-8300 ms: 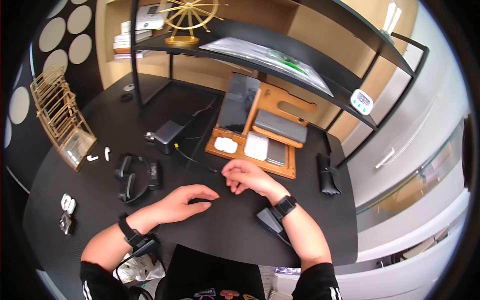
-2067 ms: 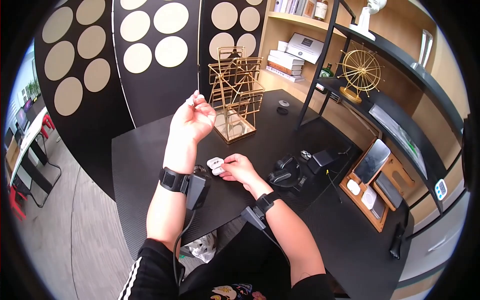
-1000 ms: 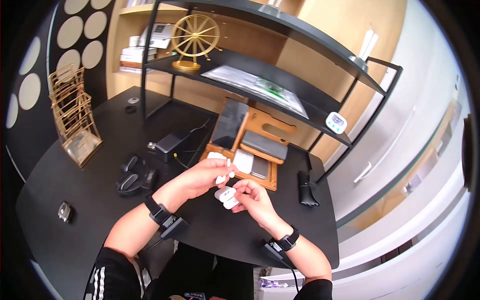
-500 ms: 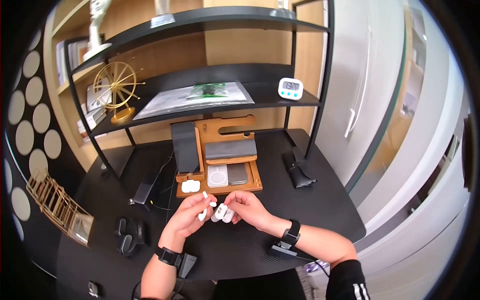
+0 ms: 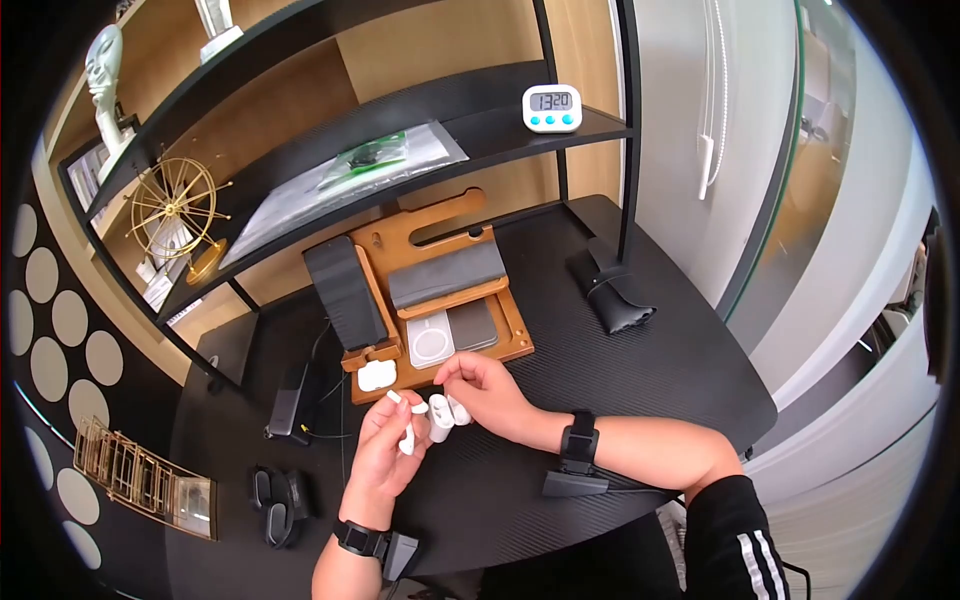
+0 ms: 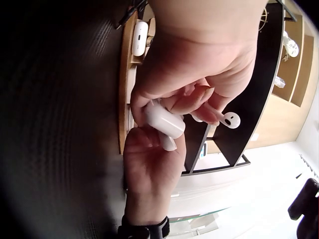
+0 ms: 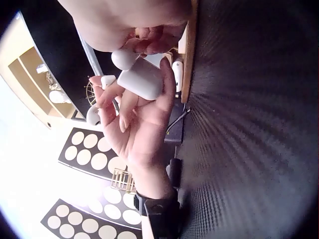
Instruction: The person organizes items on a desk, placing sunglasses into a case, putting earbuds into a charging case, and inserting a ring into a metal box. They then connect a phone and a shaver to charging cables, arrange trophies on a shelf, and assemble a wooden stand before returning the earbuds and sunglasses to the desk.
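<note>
My left hand [image 5: 375, 462] pinches two white wireless earbuds; one earbud [image 5: 406, 441] has its stem pointing down, while the other earbud [image 7: 93, 115] sticks out past the fingertips in the right wrist view. A small white charging case [image 5: 439, 420] stands between the hands with its lid [image 5: 458, 409] flipped up. Fingers of the left hand also lie along the case body [image 7: 142, 80]. My right hand [image 5: 492, 402] holds the case at the lid side, its fingers curled; its fingertips are partly hidden behind the lid.
Just behind the hands is a wooden desk stand [image 5: 440, 381] bearing a phone [image 5: 347, 290], a glasses case [image 5: 447, 276] and another white earbud case [image 5: 377, 374]. A black pouch [image 5: 612, 290] lies right; headphones [image 5: 279, 507] and a black box [image 5: 290, 402] lie left. A shelf overhangs the back.
From the left side of the desk, both hands have come in front of the wooden stand with the earbuds and case. The left hand has since moved against the case. The head view has shifted right.
</note>
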`<state>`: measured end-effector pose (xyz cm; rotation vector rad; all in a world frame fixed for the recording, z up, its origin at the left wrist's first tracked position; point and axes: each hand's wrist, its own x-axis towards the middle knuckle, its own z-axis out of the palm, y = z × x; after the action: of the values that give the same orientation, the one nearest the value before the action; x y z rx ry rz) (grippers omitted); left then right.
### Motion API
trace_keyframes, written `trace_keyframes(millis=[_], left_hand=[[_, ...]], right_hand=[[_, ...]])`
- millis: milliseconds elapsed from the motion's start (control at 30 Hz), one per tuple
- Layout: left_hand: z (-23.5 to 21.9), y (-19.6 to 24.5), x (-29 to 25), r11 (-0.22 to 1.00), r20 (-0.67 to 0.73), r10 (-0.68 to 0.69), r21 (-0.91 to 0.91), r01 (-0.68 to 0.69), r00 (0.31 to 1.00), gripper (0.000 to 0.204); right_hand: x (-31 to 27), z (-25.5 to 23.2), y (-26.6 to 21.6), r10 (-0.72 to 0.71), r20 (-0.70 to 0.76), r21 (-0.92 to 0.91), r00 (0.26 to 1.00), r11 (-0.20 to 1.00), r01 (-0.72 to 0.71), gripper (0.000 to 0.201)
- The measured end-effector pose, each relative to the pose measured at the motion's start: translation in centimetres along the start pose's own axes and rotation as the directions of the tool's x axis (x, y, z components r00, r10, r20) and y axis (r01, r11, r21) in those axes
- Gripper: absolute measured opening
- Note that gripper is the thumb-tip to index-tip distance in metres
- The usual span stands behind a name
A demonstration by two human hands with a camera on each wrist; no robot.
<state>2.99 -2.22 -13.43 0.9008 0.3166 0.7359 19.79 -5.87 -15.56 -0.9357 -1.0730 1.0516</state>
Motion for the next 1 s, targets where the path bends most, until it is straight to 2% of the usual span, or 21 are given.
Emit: trace_keyframes(millis=[67,133,200,267,300,367,533,600,633,700,800,933,1000], left_hand=[[0.5,-0.1,0.1,0.999,-0.028,-0.03,0.027,0.03,0.999,0.014],[0.9,-0.4,0.2,0.997,-0.097,-0.046,0.063,0.053,0.994,0.012],[0.5,-0.3,0.2,0.991,-0.083,-0.056,0.116,0.066,0.995,0.013],[0.5,-0.4,0.1,0.986,-0.066,-0.054,0.151,0.063,0.996,0.014],[0.6,-0.4,-0.1,0.986,-0.065,-0.056,0.155,0.065,0.996,0.014],[0.9,-0.4,-0.2,0.981,-0.042,-0.057,0.182,0.064,0.997,0.015],[0.8,-0.3,-0.2,0.981,-0.041,-0.104,0.161,0.11,0.994,0.017],[0.3,-0.6,0.1,0.993,-0.041,-0.084,0.085,0.087,0.996,0.017],[0.4,-0.6,0.1,0.992,-0.041,-0.084,0.087,0.088,0.996,0.017],[0.8,-0.4,0.0,0.971,-0.13,-0.139,0.177,0.161,0.982,0.017],[0.7,-0.4,0.0,0.961,-0.071,-0.176,0.206,0.187,0.982,0.019],[0.2,-0.3,0.0,0.96,-0.062,-0.214,0.174,0.222,0.975,0.02],[0.9,-0.4,0.1,0.952,-0.156,-0.188,0.215,0.219,0.97,0.019]], right_hand=[[-0.3,0.0,0.4,-0.082,0.027,-0.014,0.996,0.996,0.083,0.01],[-0.5,-0.4,0.7,-0.075,0.063,-0.049,0.995,0.996,0.078,0.012],[-0.7,-0.3,0.9,-0.069,0.097,-0.083,0.993,0.994,0.077,0.013],[-0.9,0.2,0.9,-0.136,0.111,-0.046,0.984,0.989,0.142,0.017],[-1.1,0.3,0.8,-0.139,0.108,-0.044,0.984,0.989,0.144,0.017],[-1.4,0.5,0.6,-0.074,0.165,0.076,0.983,0.995,0.062,0.023],[-1.6,0.1,-0.1,-0.109,0.187,0.049,0.976,0.994,0.102,0.026],[-1.7,0.0,-0.7,-0.13,0.204,0.022,0.97,0.992,0.128,0.028],[-1.7,0.0,-0.6,-0.131,0.204,0.023,0.97,0.991,0.129,0.028],[-1.7,0.1,-0.3,-0.156,0.2,-0.033,0.967,0.986,0.166,0.031],[-1.8,0.3,0.0,-0.178,0.211,-0.072,0.961,0.978,0.197,0.031],[-1.7,0.2,0.0,-0.166,0.231,-0.072,0.959,0.98,0.187,0.029],[-1.7,0.2,0.1,-0.123,0.24,0.012,0.963,0.992,0.124,0.026]])
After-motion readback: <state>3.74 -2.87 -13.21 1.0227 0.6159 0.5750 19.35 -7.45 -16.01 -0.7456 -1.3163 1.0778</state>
